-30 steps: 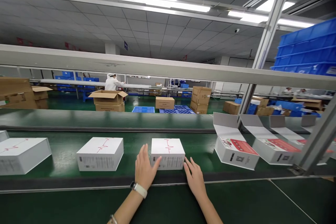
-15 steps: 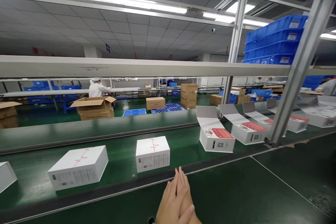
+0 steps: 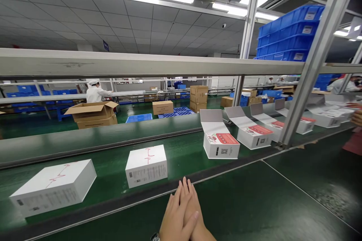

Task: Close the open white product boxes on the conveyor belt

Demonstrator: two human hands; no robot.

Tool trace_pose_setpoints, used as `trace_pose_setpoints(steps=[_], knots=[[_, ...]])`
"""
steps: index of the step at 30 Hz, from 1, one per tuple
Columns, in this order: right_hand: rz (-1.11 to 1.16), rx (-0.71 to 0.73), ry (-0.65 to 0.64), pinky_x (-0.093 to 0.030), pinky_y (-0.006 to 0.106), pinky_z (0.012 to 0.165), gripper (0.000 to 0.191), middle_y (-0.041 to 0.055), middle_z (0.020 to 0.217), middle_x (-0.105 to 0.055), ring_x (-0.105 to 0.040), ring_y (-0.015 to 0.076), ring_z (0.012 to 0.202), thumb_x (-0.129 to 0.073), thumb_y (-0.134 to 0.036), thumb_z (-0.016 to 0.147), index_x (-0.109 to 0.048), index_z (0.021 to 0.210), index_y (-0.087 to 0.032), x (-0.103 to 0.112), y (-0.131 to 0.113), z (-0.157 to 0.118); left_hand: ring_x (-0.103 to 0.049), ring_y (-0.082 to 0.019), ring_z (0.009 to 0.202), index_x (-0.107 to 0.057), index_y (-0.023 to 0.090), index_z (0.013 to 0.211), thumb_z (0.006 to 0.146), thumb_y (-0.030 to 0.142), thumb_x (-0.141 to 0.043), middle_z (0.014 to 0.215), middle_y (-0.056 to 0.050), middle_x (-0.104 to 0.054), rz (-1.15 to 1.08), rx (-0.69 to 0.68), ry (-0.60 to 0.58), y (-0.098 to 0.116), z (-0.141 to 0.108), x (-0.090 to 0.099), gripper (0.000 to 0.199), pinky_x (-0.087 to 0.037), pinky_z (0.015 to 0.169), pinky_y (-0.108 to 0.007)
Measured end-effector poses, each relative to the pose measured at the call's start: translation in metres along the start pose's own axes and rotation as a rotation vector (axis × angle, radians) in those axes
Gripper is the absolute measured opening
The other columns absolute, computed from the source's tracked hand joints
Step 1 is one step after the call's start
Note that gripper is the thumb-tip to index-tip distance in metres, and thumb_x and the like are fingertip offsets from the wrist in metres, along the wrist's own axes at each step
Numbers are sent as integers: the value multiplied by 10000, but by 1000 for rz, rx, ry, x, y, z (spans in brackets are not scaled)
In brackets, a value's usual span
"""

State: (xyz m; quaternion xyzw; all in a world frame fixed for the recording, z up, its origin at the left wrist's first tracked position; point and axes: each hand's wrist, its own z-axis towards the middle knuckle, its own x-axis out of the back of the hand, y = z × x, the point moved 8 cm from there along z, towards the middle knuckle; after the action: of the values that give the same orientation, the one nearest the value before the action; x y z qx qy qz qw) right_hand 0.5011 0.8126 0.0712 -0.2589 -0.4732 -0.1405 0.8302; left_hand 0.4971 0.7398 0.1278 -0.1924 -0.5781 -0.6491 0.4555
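At the near edge of the belt, my left hand (image 3: 173,216) lies against my right hand (image 3: 195,211). Their fingers are stretched out and nothing is held in either one. Part of the right hand is hidden behind the left, which has a dark band at its wrist. Just beyond them on the green conveyor belt (image 3: 110,179) sits a closed white box (image 3: 146,165) with a red zigzag line on its lid. Another closed white box (image 3: 55,188) lies farther left. To the right stands a white box with its lid raised (image 3: 221,145), showing a red and white printed sheet inside.
Several more lidded boxes stand open along the belt behind a metal post (image 3: 307,71). A co-worker's hand (image 3: 356,115) shows at the right edge. Blue crates (image 3: 288,35) are stacked on the overhead shelf (image 3: 141,64). Cardboard boxes (image 3: 92,115) and a person in white (image 3: 96,92) are beyond.
The boxes have shifted left along the belt, and the leftmost one has left the view. The view has turned slightly right. A co-worker's hand has appeared at right. My hands stay together.
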Motion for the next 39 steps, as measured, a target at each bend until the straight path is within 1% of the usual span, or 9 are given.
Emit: trace_pose_setpoints(steps=[7, 13, 16, 19, 24, 28, 33, 37, 39], knots=[[58, -33, -25, -280, 477, 992, 447, 109, 1298, -407, -316, 288, 1222, -401, -288, 789, -497, 1202, -148, 16, 1, 3, -197, -276, 1271, -311, 298, 1317, 853, 491, -332, 1408, -37, -181, -36, 1, -33, -3, 3, -3, 503, -205, 1019, -517], [171, -293, 490, -277, 472, 961, 394, 114, 1280, -400, -346, 277, 1177, -343, -292, 820, -465, 1172, -164, 91, 59, 17, -354, -239, 1205, -426, 219, 1212, 843, 474, -375, 1293, -74, -413, -366, 107, 259, -27, 28, 19, 452, -311, 1002, -414], [193, -462, 708, -261, 500, 943, 533, 182, 1336, -280, -261, 330, 1216, -353, -410, 828, -337, 1261, -101, 111, 107, 23, -501, -230, 1055, -481, 182, 1089, 816, 504, -413, 1118, -98, -545, -653, 77, 361, -27, 82, 44, 428, -393, 923, -364], [211, -533, 810, -181, 537, 969, 756, 225, 1379, -150, -158, 365, 1252, -417, -515, 785, -163, 1337, -65, 119, 145, 34, -563, -207, 934, -473, 151, 1037, 769, 567, -437, 1030, -110, -577, -862, 129, 431, -31, 163, 63, 496, -429, 850, -331], [394, -582, 843, -199, 528, 978, 963, 220, 1394, -100, -134, 375, 1260, -507, -568, 714, 11, 1365, -84, 121, 188, 50, -594, -213, 856, -421, 125, 1126, 788, 659, -262, 1018, -156, -587, -977, 323, 227, -43, 298, 47, 652, -459, 729, -346], [571, -626, 709, -299, 488, 947, 1014, 201, 1392, -140, -211, 369, 1242, -568, -538, 676, 47, 1372, -130, 110, 207, 63, -615, -211, 721, -374, 152, 1194, 785, 677, -59, 976, -145, -591, -1034, 338, 106, -44, 355, 27, 736, -470, 650, -362], [758, -516, 682, -372, 381, 922, 674, 143, 1334, -321, -346, 280, 1199, -451, -413, 766, -199, 1337, -157, 105, 215, 69, -604, -188, 701, -491, 169, 988, 740, 710, 30, 836, -97, -607, -1087, 176, 43, -23, 374, 47, 791, -469, 623, -304], [944, -578, 874, -358, 348, 937, 506, 153, 1261, -417, -380, 235, 1183, -323, -380, 804, -332, 1237, -116, 114, 232, 57, -586, -211, 762, -527, 170, 714, 743, 680, -335, 768, -83, -608, -862, 13, -100, 11, 354, 80, 546, -456, 675, -308], [1011, -638, 954, -358, 350, 934, 514, 161, 1220, -453, -422, 229, 1147, -314, -419, 811, -342, 1220, -109, 118, 238, 50, -573, -243, 806, -551, 169, 671, 628, 548, -620, 771, -71, -616, -653, -68, -195, 27, 331, 83, 388, -442, 723, -328]])
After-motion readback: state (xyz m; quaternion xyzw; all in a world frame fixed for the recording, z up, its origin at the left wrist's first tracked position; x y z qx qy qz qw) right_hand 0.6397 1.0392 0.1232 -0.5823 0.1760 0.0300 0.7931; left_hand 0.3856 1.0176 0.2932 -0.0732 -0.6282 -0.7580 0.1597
